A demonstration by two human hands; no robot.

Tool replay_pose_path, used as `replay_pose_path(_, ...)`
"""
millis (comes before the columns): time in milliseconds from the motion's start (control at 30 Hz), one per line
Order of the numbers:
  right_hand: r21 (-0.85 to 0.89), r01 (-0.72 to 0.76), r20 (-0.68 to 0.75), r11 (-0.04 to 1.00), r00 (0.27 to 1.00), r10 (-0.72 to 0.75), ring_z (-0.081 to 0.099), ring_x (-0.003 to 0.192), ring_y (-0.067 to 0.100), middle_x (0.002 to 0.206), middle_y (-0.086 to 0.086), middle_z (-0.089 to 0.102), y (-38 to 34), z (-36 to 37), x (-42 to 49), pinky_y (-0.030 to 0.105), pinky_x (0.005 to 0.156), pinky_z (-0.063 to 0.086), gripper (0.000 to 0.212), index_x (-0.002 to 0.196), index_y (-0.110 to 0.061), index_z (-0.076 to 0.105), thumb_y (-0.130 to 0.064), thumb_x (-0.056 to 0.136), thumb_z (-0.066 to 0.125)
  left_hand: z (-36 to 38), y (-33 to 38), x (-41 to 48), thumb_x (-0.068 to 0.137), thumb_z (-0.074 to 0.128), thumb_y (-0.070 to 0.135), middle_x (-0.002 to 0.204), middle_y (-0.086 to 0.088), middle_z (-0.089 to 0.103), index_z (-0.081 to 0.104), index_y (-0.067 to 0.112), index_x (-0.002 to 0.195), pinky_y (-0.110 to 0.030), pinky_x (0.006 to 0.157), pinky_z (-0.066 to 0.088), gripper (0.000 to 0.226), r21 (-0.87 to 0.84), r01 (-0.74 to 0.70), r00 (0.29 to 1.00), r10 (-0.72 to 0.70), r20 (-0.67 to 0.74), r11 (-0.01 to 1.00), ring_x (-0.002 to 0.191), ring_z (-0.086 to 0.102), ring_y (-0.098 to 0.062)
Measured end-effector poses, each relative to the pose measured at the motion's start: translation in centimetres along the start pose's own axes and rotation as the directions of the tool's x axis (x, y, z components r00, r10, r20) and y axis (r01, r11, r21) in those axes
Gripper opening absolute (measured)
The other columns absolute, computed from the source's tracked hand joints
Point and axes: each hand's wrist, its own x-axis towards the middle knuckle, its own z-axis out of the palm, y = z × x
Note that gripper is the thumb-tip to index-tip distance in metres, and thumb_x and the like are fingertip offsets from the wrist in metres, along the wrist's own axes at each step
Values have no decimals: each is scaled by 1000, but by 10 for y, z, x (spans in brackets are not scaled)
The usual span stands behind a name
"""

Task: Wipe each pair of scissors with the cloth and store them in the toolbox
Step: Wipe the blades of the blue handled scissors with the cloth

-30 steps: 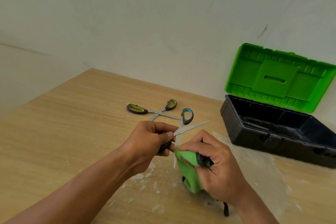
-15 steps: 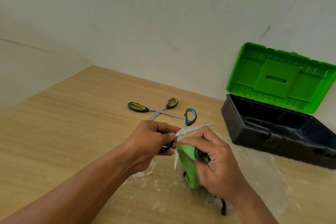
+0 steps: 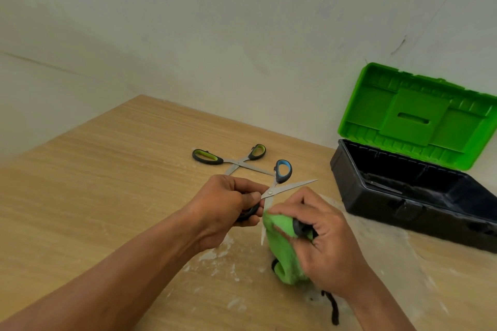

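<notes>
Held scissors: the steel scissors with black-and-blue plastic loops (image 3: 270, 192) hang above the table at mid-frame, spread wide. One blade points to 2 o'clock, the other to 6 o'clock, and the blue loop sits at 1 o'clock.
Change: over the last second the cloth has crept up the 6 o'clock blade toward the pivot, so more of the tip shows beneath it. The wiping stroke looks part-done and storing is not yet due (my reading, not a thing seen).
Blades: slim, pale, bare steel with no grime I can make out; the 2 o'clock blade is uncovered.
Cloth: the fuzzy bright-green cloth (image 3: 282, 252) wraps the lower blade and hangs bunched below.
Right hand (image 3: 322, 234): thumb and fingers pinch the cloth against that blade.
Left hand (image 3: 228, 201): at 9 o'clock of the pivot, fingers curled round the black lower loop.
Second pair: the steel scissors with black-and-lime loops (image 3: 231, 160) lie open on the table at 11 o'clock, well apart.
Toolbox: the black plastic toolbox (image 3: 403, 212) with its raised green lid (image 3: 414, 115) stands open at 3 o'clock. A thin metal strip glints inside, too dim to name.
Table: the pale wooden tabletop (image 3: 107, 169) is flecked with white dust under the hands.
</notes>
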Motion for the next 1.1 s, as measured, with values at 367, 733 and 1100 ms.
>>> replay_pose_path(367, 23, 6, 111, 1000, 994, -9, 63, 85, 19, 92, -5, 62, -4, -5, -3, 36, 65, 53, 51, 106, -29, 80, 14, 77, 74, 3, -2, -3, 96, 53, -7, 66, -6, 67, 76, 5, 94, -18, 50, 50, 26, 57, -43, 999, 43, -1, 997, 56, 61, -10)
replay_pose_path(733, -44, 36, 75, 998, 997, -33, 64, 85, 16, 94, -9, 62, 1, -5, -4, 37, 63, 53, 46, 108, -28, 80, 8, 78, 80, 4, -5, -2, 96, 52, -8, 71, -9, 70, 78, 7, 94, -20, 51, 51, 30, 88, -104, 993, 108, -38, 991, 61, 62, -13)
replay_pose_path(1100, -17, 27, 98, 999, 995, -25, 65, 82, 13, 92, -9, 63, -2, -2, -2, 35, 63, 54, 28, 102, -28, 82, -10, 81, 86, 4, -6, 1, 96, 52, -8, 64, -3, 70, 78, 8, 93, -20, 51, 51, 31, 94, -111, 991, 118, -62, 989, 57, 61, -9)
